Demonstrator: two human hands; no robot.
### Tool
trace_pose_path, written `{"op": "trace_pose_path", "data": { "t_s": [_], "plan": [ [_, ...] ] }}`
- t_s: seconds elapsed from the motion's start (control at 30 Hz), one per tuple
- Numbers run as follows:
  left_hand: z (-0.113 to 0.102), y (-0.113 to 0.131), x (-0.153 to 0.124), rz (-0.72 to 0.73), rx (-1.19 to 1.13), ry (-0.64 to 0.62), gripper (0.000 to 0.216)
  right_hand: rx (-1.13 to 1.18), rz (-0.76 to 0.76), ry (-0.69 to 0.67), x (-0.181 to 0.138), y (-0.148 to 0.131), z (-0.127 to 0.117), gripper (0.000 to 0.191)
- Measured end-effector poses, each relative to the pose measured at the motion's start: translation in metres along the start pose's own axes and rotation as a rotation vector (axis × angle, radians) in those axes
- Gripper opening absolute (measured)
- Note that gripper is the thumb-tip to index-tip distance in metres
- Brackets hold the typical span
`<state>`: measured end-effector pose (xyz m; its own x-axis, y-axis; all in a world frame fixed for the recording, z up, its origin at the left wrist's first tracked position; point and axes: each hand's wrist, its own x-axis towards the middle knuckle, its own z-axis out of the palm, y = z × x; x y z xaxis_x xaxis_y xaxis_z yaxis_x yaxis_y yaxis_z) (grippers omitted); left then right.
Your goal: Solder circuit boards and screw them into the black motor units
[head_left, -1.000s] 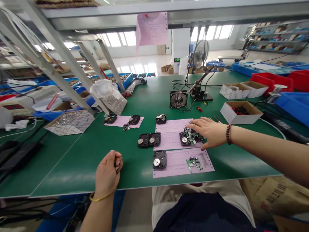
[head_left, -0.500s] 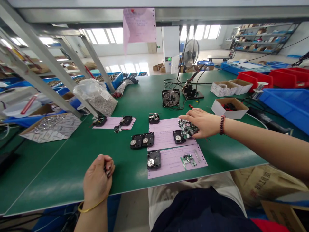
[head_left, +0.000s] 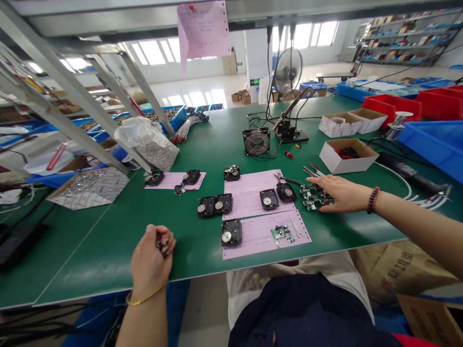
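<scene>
My right hand [head_left: 338, 193] grips a cluster of green circuit boards [head_left: 313, 197] at the right of the pink sheets, low over the green table. Left of the boards are a round-ended black part [head_left: 286, 192] with a cable and a square black housing [head_left: 268, 199] with a silver disc. My left hand [head_left: 154, 253] is closed near the table's front edge, around small dark, shiny pieces too hidden to name. A pair of joined black housings [head_left: 214, 205] and a single one [head_left: 231, 233] lie between my hands. A loose circuit board [head_left: 282, 234] rests beside a small wrench [head_left: 297, 227].
Behind stand a small square fan [head_left: 256, 142] and a soldering iron stand [head_left: 286, 131]. A white box [head_left: 347, 156] of red and black parts is at right, near a black tool [head_left: 408, 173]. At left are a bag of metal pieces [head_left: 152, 147] and a patterned box [head_left: 88, 188].
My right hand has moved right with the circuit boards, off the pink sheet. The round-ended black part and pliers-like red item behind show now. My left hand stays closed.
</scene>
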<state>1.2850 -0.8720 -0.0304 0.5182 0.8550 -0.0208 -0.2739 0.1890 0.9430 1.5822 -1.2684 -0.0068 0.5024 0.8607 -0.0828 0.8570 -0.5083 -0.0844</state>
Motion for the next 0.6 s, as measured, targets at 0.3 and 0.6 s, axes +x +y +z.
{"op": "trace_pose_path", "data": {
  "t_s": [0.3,0.6],
  "plan": [
    [0.012,0.006,-0.017,-0.215,-0.573,0.013,0.031,0.009,0.049,0.140,-0.002,-0.019,-0.001,0.084],
    [0.049,-0.028,-0.045,-0.102,-0.686,0.122,0.026,0.369,-0.136,0.382,-0.002,-0.148,0.010,0.027]
  ]
}}
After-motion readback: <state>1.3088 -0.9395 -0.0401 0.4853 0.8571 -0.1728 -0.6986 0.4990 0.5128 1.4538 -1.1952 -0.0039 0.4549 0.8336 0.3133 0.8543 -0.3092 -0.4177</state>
